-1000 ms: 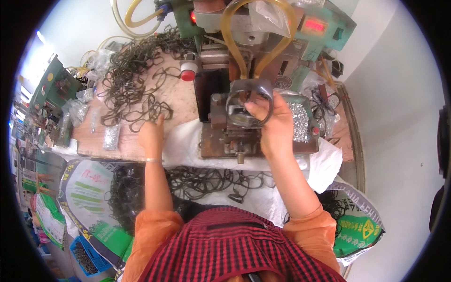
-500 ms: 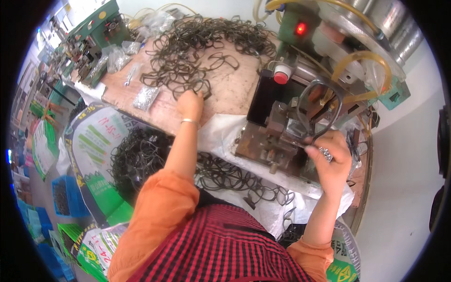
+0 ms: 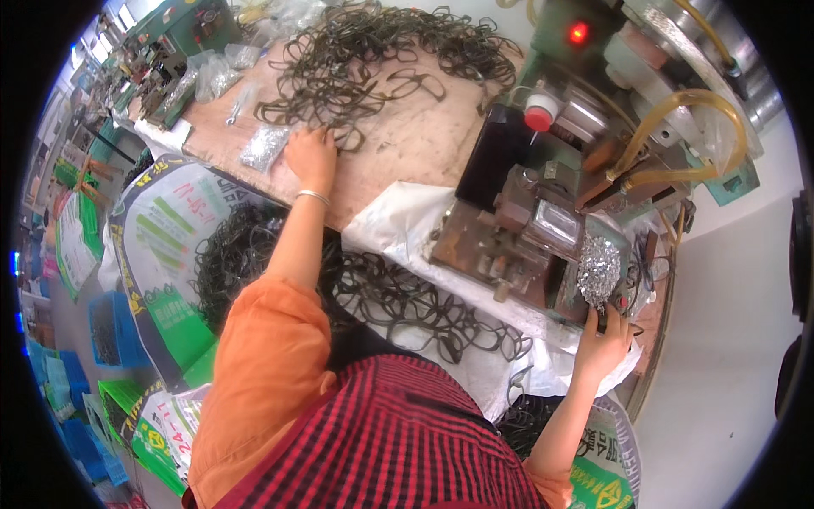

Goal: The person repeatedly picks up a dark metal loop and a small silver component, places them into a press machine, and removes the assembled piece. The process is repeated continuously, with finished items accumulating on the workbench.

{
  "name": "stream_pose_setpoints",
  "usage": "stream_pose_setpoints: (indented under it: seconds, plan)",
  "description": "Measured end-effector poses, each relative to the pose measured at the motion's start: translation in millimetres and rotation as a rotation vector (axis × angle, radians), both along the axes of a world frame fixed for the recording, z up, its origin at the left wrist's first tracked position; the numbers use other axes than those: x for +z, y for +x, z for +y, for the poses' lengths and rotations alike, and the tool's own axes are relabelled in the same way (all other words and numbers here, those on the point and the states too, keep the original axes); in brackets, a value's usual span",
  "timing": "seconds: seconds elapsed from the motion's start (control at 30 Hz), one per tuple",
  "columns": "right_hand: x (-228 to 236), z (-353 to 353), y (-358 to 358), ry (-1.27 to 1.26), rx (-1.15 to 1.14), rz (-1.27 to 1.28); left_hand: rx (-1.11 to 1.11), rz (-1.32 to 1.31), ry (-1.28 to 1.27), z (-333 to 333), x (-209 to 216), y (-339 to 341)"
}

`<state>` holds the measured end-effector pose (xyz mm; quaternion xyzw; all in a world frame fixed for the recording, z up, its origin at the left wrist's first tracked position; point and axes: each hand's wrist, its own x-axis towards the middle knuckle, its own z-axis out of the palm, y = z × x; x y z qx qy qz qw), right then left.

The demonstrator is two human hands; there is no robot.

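Note:
My left hand [image 3: 312, 159] rests palm down on the pinkish tabletop, its fingers somewhat apart. They are at the near edge of a tangled pile of dark spectacle frames [image 3: 373, 38], close to one loose frame [image 3: 349, 137]. Beside those fingers lies a clear bag of small shiny parts [image 3: 264, 148]. At the right, my right hand [image 3: 604, 346] has its fingers apart at the near rim of a tray heaped with tiny silvery metal pieces [image 3: 599, 267]. I make out no spectacle frame in it; a dark bit shows between the fingertips. Left of the tray is a metal fixture [image 3: 530, 199] of the bench machine.
Behind the fixture stand a red-and-white button [image 3: 540, 112], a glowing red lamp [image 3: 579, 33] and yellowish hoses [image 3: 704, 97]. More dark frames [image 3: 407, 305] lie on white sheeting below the table edge. A printed sack [image 3: 165, 254] stands left; blue crates [image 3: 119, 339] are beyond.
My right hand has let go of the spectacle frame it held up and come down to the tray's near rim. My left hand has moved left toward the clear bag. The view has shifted.

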<state>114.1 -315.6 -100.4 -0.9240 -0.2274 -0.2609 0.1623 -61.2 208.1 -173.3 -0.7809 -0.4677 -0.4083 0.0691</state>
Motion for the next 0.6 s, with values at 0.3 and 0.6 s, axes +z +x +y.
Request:
stream_pose_setpoints:
  seconds: [0.3,0.6]
  plan:
    - [-8.3,33.1,27.8,0.08,0.012,-0.077,-0.287,-0.108,0.287,-15.3,19.2,-1.1]
    - [1.1,33.6,23.1,0.176,0.005,-0.101,-0.442,-0.079,0.048,-58.1,18.0,31.2]
